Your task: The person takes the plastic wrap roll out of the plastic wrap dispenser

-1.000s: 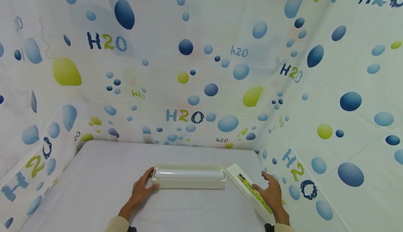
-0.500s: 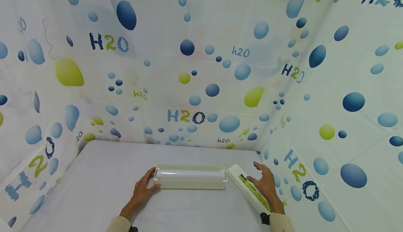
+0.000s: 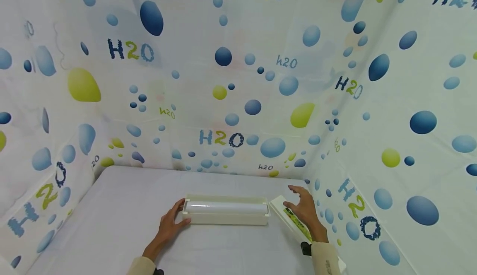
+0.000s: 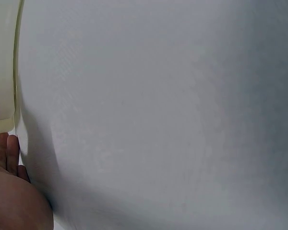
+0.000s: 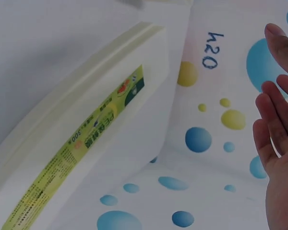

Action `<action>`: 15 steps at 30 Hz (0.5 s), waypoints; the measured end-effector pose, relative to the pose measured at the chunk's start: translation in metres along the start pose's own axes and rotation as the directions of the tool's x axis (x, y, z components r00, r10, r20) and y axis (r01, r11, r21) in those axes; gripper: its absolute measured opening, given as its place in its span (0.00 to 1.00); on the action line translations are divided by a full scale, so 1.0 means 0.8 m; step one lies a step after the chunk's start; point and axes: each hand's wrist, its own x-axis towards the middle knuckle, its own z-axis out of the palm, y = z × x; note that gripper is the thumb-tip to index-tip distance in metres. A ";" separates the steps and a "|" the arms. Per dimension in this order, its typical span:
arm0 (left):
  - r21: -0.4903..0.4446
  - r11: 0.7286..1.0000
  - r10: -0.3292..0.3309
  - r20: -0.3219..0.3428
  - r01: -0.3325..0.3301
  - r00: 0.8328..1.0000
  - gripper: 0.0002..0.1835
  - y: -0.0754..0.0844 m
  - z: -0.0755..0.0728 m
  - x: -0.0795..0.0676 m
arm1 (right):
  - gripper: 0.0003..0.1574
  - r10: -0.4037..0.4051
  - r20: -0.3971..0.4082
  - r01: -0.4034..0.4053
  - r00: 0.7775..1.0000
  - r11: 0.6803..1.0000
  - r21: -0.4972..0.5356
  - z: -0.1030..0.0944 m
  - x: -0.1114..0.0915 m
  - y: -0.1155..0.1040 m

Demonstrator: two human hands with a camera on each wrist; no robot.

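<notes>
A long cream cling film box (image 3: 225, 219) lies uncovered on the white table, with a roll of cling film (image 3: 231, 207) inside. My left hand (image 3: 169, 227) grips the box's left end, thumb on the near side and fingers at the far side. In the left wrist view, only the box's edge (image 4: 5, 72) and part of the hand show. To the right of the box, its cream lid (image 3: 277, 203) lies at a slant, its yellow-green label (image 5: 86, 139) facing up. My right hand (image 3: 306, 208) hovers over the lid with fingers spread, holding nothing; the forearm hides part of the lid.
White cloth covers the table (image 3: 130, 208). A back curtain (image 3: 193, 101) and a right curtain (image 3: 439, 175), printed with blue and green drops, hang close around it. The right curtain stands near the lid and my right hand.
My right hand has moved left and toward the table's far side, over the lid's far end. The left hand keeps its grip on the box; box and lid stay put.
</notes>
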 end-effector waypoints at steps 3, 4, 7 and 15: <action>0.007 1.000 0.004 -0.015 -0.004 1.000 0.44 0.002 -0.002 -0.004 | 0.40 -0.031 0.004 0.031 1.000 1.000 -0.007 0.009 0.005 -0.010; 0.011 1.000 0.010 -0.020 -0.010 1.000 0.44 0.003 -0.002 -0.004 | 0.40 -0.036 0.010 0.036 0.999 0.999 -0.007 0.010 0.006 -0.013; 0.023 0.999 0.025 -0.038 -0.024 0.999 0.44 0.000 0.000 -0.005 | 0.39 -0.035 0.037 0.035 0.999 0.999 -0.014 0.016 0.010 -0.021; 0.002 1.000 -0.010 -0.004 0.010 1.000 0.44 -0.008 0.001 0.000 | 0.36 -0.054 0.121 0.051 0.991 0.998 0.026 0.037 0.009 -0.022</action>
